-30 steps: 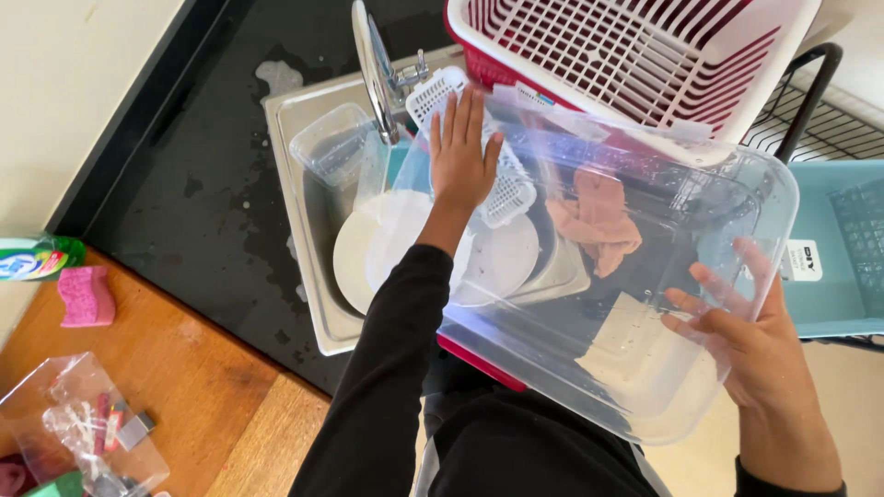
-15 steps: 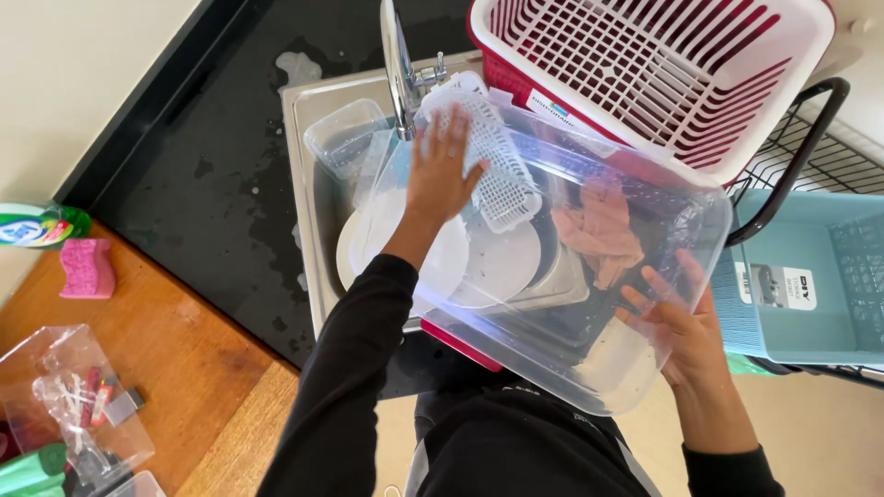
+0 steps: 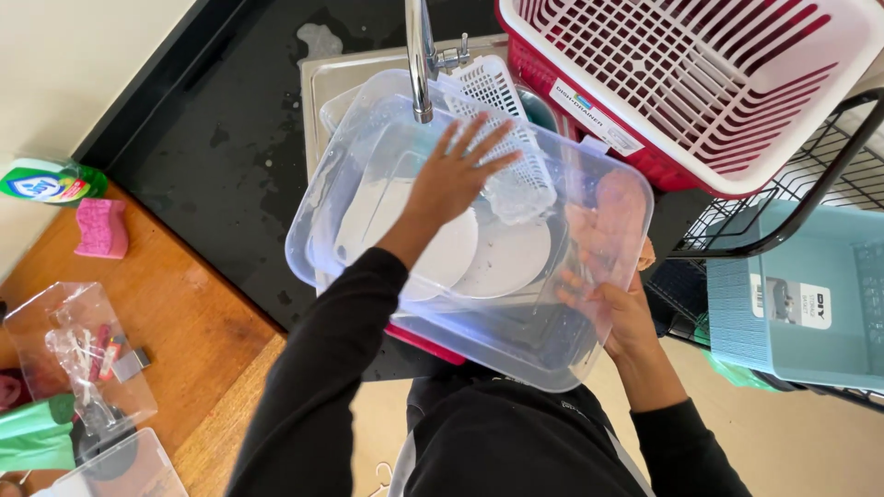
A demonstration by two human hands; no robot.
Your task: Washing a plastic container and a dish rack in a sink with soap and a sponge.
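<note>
1. A clear plastic tub (image 3: 516, 340) is held over the sink (image 3: 318, 83) in the middle of the frame. Its long axis runs from the upper left to the lower right, and it tilts with its open side toward the tap (image 3: 419, 60), its base toward the person.
2. The left hand (image 3: 456, 175) lies flat against the tub with fingers spread wide apart, pointing to the upper right.
3. The right hand (image 3: 617, 308) is clamped on the tub's lower right end, fingers curled around the rim.
4. Through the clear wall show white plates (image 3: 502, 262) and a white slotted basket (image 3: 506, 120) lying in the sink.
5. A red and white dish rack (image 3: 700, 83) fills the upper right; a light blue basket (image 3: 792, 294) stands at the right edge.
6. On the wooden tabletop (image 3: 184, 313) at the left lie a pink sponge (image 3: 99, 228), a green bottle (image 3: 46, 182) and a clear bag (image 3: 78, 354).
7. Against the frame half a second ago, the tub sits further left and higher, now reaching under the tap and covering most of the sink, and the right hand has come in closer to the body.
</note>
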